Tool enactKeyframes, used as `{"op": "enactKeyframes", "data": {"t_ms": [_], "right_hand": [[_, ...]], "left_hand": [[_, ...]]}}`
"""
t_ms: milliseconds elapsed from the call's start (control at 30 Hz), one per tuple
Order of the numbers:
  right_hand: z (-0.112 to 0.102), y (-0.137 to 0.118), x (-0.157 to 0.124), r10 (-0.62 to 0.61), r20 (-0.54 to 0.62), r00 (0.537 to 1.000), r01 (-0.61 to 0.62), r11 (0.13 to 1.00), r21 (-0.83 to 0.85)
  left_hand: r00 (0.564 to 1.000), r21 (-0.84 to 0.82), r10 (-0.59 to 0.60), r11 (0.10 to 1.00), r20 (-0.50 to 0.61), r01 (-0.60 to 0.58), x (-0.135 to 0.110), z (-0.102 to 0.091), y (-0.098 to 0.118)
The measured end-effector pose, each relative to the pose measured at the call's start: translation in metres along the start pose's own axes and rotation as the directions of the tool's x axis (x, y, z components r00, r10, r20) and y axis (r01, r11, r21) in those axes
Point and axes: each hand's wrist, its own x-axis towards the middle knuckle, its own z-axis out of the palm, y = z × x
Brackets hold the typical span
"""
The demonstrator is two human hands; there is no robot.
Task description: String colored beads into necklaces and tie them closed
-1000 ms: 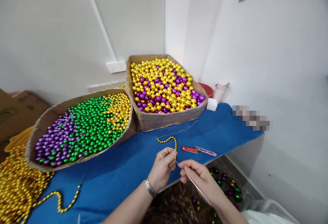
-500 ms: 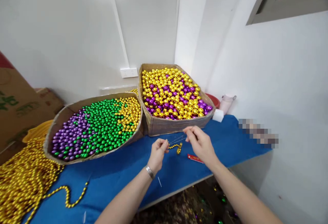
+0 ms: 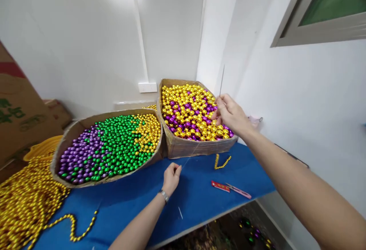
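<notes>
My right hand (image 3: 230,114) is raised in front of the right-hand box, pinching a long thin needle (image 3: 222,79) that points upward. My left hand (image 3: 170,178), lower and just above the blue table, has thumb and finger closed on a fine, nearly clear thread (image 3: 188,158). The thread runs up from there toward my right hand; its upper part is hard to see. Below my right hand a short strand of small gold beads (image 3: 219,166) lies bent on the cloth. Closer to the table edge are a red packet (image 3: 220,186) and pink-handled thread snips (image 3: 240,191).
One cardboard box (image 3: 174,147) holds large gold and purple beads; another box (image 3: 107,181) holds purple, green and gold ones. Gold bead strands (image 3: 25,200) are heaped at left. The blue cloth (image 3: 194,200) covers the table. Walls close the back and right.
My right hand has moved up and right with the needle, widening the gap between my hands. My left hand has dropped slightly. The short gold strand now lies farther right; the snips have come into view.
</notes>
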Motion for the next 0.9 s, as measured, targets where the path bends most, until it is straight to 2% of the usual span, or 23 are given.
{"op": "enactKeyframes", "data": {"t_ms": [167,333,400,467,533,600,667,733,800,900], "right_hand": [[0.013,-0.021,-0.006,-0.035,0.032,0.999,0.034,0.999,0.030],[0.043,-0.016,-0.026,-0.045,0.154,0.987,0.023,0.990,0.141],[0.058,-0.006,-0.043,-0.025,0.227,0.973,-0.005,0.992,0.129],[0.074,0.007,-0.065,0.000,0.310,0.951,-0.025,0.997,0.078],[0.090,0.025,-0.088,0.011,0.353,0.936,-0.016,1.000,0.012],[0.106,0.042,-0.110,0.037,0.406,0.913,-0.032,0.999,-0.020],[0.120,0.057,-0.129,0.060,0.461,0.885,-0.070,0.998,0.005],[0.132,0.067,-0.143,0.064,0.509,0.858,-0.103,0.993,0.050],[0.143,0.072,-0.152,0.043,0.526,0.849,-0.098,0.992,0.078],[0.155,0.074,-0.160,-0.015,0.491,0.871,-0.033,0.995,0.089]], "left_hand": [[0.999,0.184,0.038,0.982,0.016,-0.040,-0.004,-0.015,-0.003],[0.996,0.315,0.053,0.946,0.075,-0.074,-0.019,-0.043,-0.006],[0.989,0.331,0.087,0.936,0.123,-0.123,-0.029,-0.061,0.001],[0.972,0.332,0.176,0.917,0.156,-0.220,-0.036,-0.085,0.013],[0.950,0.342,0.283,0.886,0.133,-0.312,-0.036,-0.116,0.025],[0.948,0.406,0.313,0.860,0.059,-0.309,-0.027,-0.150,0.032],[0.969,0.543,0.245,0.812,0.012,-0.212,-0.010,-0.182,0.030],[0.990,0.670,0.140,0.732,0.029,-0.123,0.008,-0.206,0.021],[0.994,0.716,0.076,0.690,0.077,-0.108,0.023,-0.221,0.008],[0.989,0.692,0.062,0.709,0.131,-0.136,0.036,-0.226,-0.005]]}}
